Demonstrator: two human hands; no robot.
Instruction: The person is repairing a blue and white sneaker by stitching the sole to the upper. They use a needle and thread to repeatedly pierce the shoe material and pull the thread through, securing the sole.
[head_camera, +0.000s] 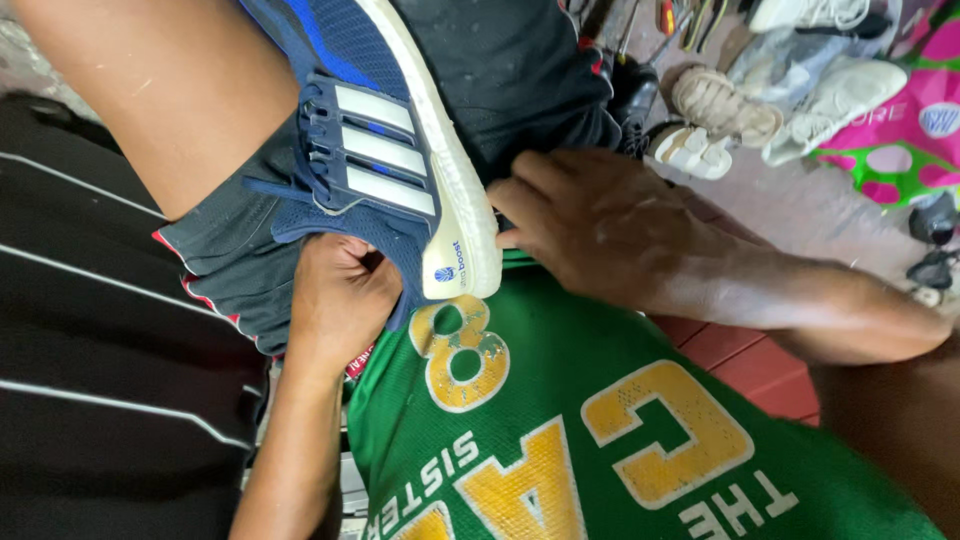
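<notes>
My left hand (340, 290) grips the blue sneaker (370, 150) by its soft knit heel on my lap; my right hand (590, 225), fingers spread, braces the light, springy white sole (455, 170).

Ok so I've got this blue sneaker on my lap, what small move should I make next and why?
Probably firm up the heel grip first. Your left hand is tucked into the heel opening of the blue sneaker, while your right hand only rests its fingertips against the white sole. The shoe lies tilted across your lap, so it could slip.
</notes>
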